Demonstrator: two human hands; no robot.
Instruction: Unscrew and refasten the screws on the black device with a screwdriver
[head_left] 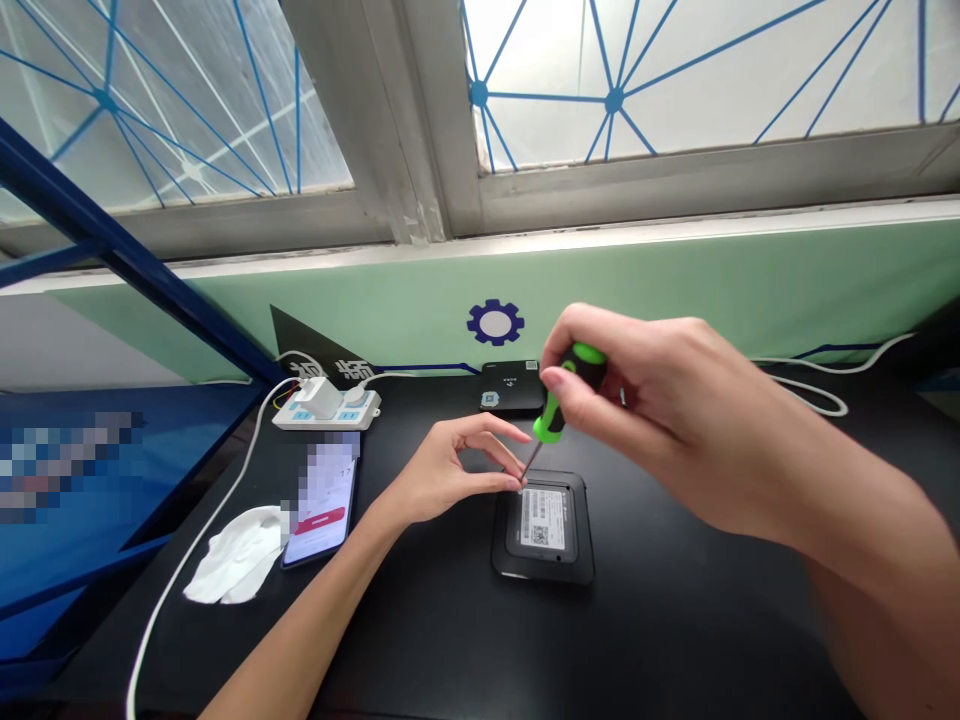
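Note:
A black-and-green screwdriver [551, 415] is gripped by its handle in my right hand [637, 385], its shaft slanting down to the left. Beneath it lies a flat black square device [577, 570] with rounded corners and a white printed label [544, 518] facing up. The tip meets the device's upper left corner, close to a corner hole. My left hand [450, 465] pinches thumb and a finger together right at that tip. Whatever sits between those fingertips is too small to make out.
Behind the device, a black box [510, 387] stands against the green wall panel. To the left are a white power strip [330, 408] with plugs, a lit smartphone [319, 520] and white tissue [236, 560]. A white cable [180, 560] runs along the left side.

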